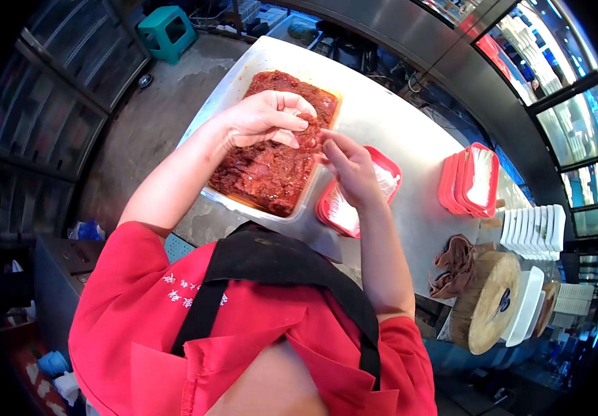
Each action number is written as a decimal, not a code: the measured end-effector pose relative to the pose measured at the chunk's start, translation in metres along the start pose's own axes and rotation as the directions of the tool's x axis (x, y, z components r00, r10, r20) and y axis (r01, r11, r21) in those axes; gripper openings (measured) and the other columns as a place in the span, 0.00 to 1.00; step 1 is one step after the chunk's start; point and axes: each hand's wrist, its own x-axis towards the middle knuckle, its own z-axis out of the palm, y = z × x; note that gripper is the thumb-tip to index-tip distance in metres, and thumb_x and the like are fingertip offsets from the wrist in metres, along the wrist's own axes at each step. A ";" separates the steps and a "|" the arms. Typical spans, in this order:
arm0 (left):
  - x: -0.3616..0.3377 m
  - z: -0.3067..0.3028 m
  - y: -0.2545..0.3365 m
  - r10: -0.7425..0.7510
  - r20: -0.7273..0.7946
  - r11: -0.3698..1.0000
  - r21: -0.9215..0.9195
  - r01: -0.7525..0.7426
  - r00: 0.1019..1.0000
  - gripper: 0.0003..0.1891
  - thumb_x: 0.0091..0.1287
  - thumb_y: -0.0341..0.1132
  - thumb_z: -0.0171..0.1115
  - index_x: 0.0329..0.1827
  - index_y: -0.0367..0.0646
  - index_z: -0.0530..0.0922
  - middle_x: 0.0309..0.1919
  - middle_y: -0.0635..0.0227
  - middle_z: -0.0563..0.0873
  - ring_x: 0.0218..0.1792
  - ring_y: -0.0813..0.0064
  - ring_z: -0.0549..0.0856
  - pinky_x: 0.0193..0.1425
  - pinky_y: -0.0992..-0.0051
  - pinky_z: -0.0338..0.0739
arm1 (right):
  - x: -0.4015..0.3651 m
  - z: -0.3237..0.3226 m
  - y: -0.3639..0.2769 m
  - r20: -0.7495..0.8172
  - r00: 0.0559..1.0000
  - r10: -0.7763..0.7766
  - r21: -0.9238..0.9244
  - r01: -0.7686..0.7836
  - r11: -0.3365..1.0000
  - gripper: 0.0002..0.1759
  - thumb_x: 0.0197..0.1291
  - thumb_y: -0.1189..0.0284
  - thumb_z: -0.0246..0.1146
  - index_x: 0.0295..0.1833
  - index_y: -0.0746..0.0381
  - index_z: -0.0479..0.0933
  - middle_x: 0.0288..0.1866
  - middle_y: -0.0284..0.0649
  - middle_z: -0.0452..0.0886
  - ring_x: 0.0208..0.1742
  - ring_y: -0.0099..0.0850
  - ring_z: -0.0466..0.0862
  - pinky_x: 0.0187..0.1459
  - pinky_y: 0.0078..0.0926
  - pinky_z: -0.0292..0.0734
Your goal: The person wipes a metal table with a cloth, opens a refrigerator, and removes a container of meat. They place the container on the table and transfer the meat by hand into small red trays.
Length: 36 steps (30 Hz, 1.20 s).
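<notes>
Over a large white plastic tub (301, 211), my left hand (265, 119) pinches a piece of red, marinated meat (307, 135). My right hand (349, 166) is closed too, its thumb and fingertips pressed together at the meat's right edge. Whether a thin stick runs through the piece is too small to tell. Chunky meat in dark red marinade (264, 177) fills the tub, and orange sauce smears its inner walls. Beneath my right wrist is a red basket (397, 168) with a white lining, partly hidden by the forearm.
More red baskets (451, 184) are stacked farther right on the metal table (410, 239). Beyond them are a stack of white trays (533, 232), a brown cloth (453, 267) and a round wooden chopping block (489, 305). A green stool (167, 33) stands on the floor at the upper left.
</notes>
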 end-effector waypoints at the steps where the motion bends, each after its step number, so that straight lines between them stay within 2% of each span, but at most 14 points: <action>1: 0.006 0.008 -0.005 0.001 0.005 1.000 0.005 -0.001 1.000 0.08 0.62 0.22 0.58 0.44 0.38 0.75 0.37 0.71 0.81 0.38 0.80 0.83 0.41 0.79 0.83 | 0.003 -0.002 0.002 0.043 0.997 0.058 0.260 -0.067 0.963 0.15 0.63 0.68 0.60 0.50 0.67 0.76 0.42 0.36 0.81 0.44 0.21 0.79 0.47 0.19 0.75; 3: 0.018 0.027 -0.014 0.100 0.012 0.995 -0.032 -0.100 0.995 0.09 0.63 0.23 0.58 0.45 0.38 0.75 0.39 0.69 0.80 0.38 0.78 0.84 0.42 0.79 0.83 | -0.001 -0.010 -0.008 0.089 0.993 0.081 0.362 -0.108 0.926 0.12 0.64 0.67 0.59 0.45 0.65 0.77 0.36 0.36 0.80 0.36 0.20 0.80 0.40 0.18 0.77; 8: 0.058 0.071 -0.034 0.284 -0.180 0.950 0.184 -0.252 0.942 0.09 0.61 0.21 0.59 0.44 0.37 0.75 0.34 0.67 0.81 0.32 0.80 0.82 0.34 0.84 0.77 | -0.015 -0.064 -0.034 -0.034 0.982 0.185 0.100 -0.181 0.978 0.07 0.61 0.72 0.60 0.37 0.64 0.79 0.23 0.35 0.78 0.22 0.21 0.77 0.25 0.16 0.74; 14: 0.103 0.100 -0.072 0.262 -0.349 0.939 0.308 -0.154 0.900 0.09 0.58 0.22 0.61 0.42 0.39 0.76 0.27 0.72 0.80 0.23 0.84 0.78 0.26 0.84 0.74 | -0.032 -0.113 -0.037 -0.217 0.956 0.196 -0.127 -0.227 0.966 0.06 0.57 0.75 0.60 0.36 0.66 0.79 0.23 0.34 0.78 0.22 0.19 0.75 0.23 0.13 0.68; 17: 0.130 0.082 -0.108 0.468 -0.269 0.662 0.738 -0.132 0.842 0.08 0.56 0.22 0.61 0.39 0.38 0.78 0.26 0.72 0.80 0.26 0.83 0.80 0.30 0.81 0.76 | -0.030 -0.119 -0.005 -0.297 0.951 0.085 -0.350 -0.191 0.917 0.08 0.56 0.72 0.59 0.36 0.66 0.79 0.23 0.37 0.79 0.23 0.27 0.78 0.26 0.23 0.73; 18: 0.128 0.087 -0.109 0.543 -0.231 0.521 0.847 -0.108 0.807 0.09 0.54 0.22 0.61 0.39 0.39 0.78 0.27 0.64 0.82 0.29 0.74 0.83 0.34 0.75 0.78 | -0.031 -0.113 -0.004 -0.328 0.943 -0.059 -0.661 -0.184 0.727 0.08 0.55 0.71 0.59 0.35 0.64 0.79 0.26 0.39 0.81 0.27 0.33 0.79 0.30 0.29 0.74; 19: 0.127 0.090 -0.110 0.547 -0.233 0.517 0.849 -0.106 0.804 0.09 0.54 0.22 0.61 0.39 0.39 0.78 0.27 0.64 0.82 0.29 0.74 0.83 0.34 0.75 0.78 | -0.032 -0.106 -0.003 -0.304 0.930 -0.206 -0.879 -0.191 0.437 0.08 0.55 0.70 0.58 0.35 0.62 0.79 0.28 0.42 0.82 0.31 0.39 0.81 0.34 0.36 0.76; 20: 0.126 0.093 -0.111 0.540 -0.184 0.434 0.897 -0.084 0.821 0.10 0.53 0.23 0.62 0.40 0.40 0.78 0.29 0.60 0.83 0.32 0.67 0.83 0.36 0.71 0.77 | -0.034 -0.100 -0.005 -0.338 0.923 -0.182 -0.919 -0.282 0.277 0.08 0.55 0.68 0.58 0.33 0.59 0.79 0.35 0.44 0.82 0.42 0.45 0.79 0.42 0.44 0.74; 22: 0.120 0.100 -0.104 0.495 -0.082 0.186 0.982 -0.014 0.865 0.11 0.53 0.28 0.62 0.40 0.41 0.79 0.32 0.52 0.83 0.38 0.54 0.83 0.43 0.63 0.76 | -0.032 -0.101 0.006 -0.273 0.930 -0.245 -0.954 -0.230 0.191 0.07 0.53 0.68 0.59 0.31 0.58 0.79 0.35 0.43 0.82 0.42 0.43 0.79 0.43 0.42 0.74; 23: 0.118 0.104 -0.101 0.398 -0.075 0.042 0.997 0.064 0.914 0.08 0.54 0.29 0.59 0.37 0.41 0.78 0.34 0.56 0.83 0.41 0.56 0.82 0.44 0.62 0.76 | -0.031 -0.100 0.014 -0.204 0.933 -0.297 -0.978 -0.183 0.097 0.06 0.52 0.68 0.60 0.30 0.58 0.78 0.35 0.42 0.81 0.43 0.41 0.78 0.45 0.41 0.73; 27: 0.120 0.091 -0.120 0.591 0.198 -0.230 0.971 -0.072 0.782 0.04 0.52 0.29 0.56 0.23 0.39 0.77 0.35 0.55 0.78 0.42 0.55 0.78 0.43 0.63 0.77 | -0.027 -0.105 0.028 -0.013 0.887 -0.461 -0.996 -0.054 -0.076 0.05 0.48 0.69 0.60 0.26 0.58 0.77 0.30 0.40 0.80 0.39 0.40 0.77 0.42 0.39 0.70; 31: 0.104 0.081 -0.100 0.687 0.282 -0.116 0.952 -0.283 0.669 0.02 0.50 0.26 0.58 0.24 0.40 0.79 0.33 0.56 0.78 0.41 0.56 0.78 0.43 0.63 0.76 | -0.024 -0.111 0.036 0.035 0.907 -0.420 -0.996 -0.004 -0.091 0.03 0.46 0.72 0.58 0.25 0.57 0.76 0.29 0.37 0.78 0.36 0.39 0.76 0.38 0.37 0.66; 34: 0.090 0.031 -0.070 0.774 0.175 -0.091 0.982 -0.166 0.608 0.04 0.49 0.26 0.60 0.27 0.42 0.81 0.33 0.58 0.80 0.41 0.57 0.79 0.45 0.64 0.76 | -0.025 -0.106 0.034 0.034 0.880 -0.474 -0.997 -0.005 -0.081 0.03 0.48 0.73 0.57 0.25 0.57 0.76 0.30 0.37 0.79 0.36 0.38 0.76 0.39 0.37 0.66; 36: 0.071 -0.026 -0.041 0.626 -0.091 0.001 0.993 0.115 0.775 0.06 0.49 0.29 0.62 0.30 0.45 0.83 0.32 0.59 0.83 0.38 0.58 0.82 0.45 0.65 0.77 | -0.030 -0.097 0.021 0.016 0.856 -0.516 -0.998 -0.019 -0.063 0.03 0.49 0.73 0.58 0.27 0.57 0.77 0.30 0.38 0.80 0.37 0.38 0.77 0.40 0.37 0.66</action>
